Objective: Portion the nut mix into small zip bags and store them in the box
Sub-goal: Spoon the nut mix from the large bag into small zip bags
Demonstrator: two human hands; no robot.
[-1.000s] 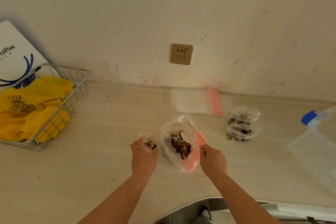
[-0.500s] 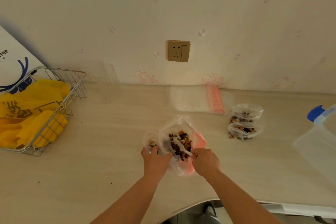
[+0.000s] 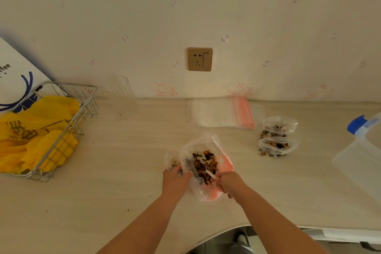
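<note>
Left hand [image 3: 175, 178] grips a small zip bag [image 3: 172, 160] at its mouth. Right hand [image 3: 227, 183] pinches a white spoon [image 3: 207, 172], its bowl dipped in the nut mix [image 3: 205, 164] inside the big bag [image 3: 206, 166], mid-table [image 3: 123, 171]. Two filled bags [image 3: 276, 137] lie to the right, beside a stack of empty zip bags [image 3: 222, 113]. Clear box [image 3: 362, 156] at the right edge.

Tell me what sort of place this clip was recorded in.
Probably a home, at a pale counter set against a wall. Cartoon-cat wallpaper with a wall socket and a wire basket of yellow bags suggest a household, not a lab or factory.
</note>
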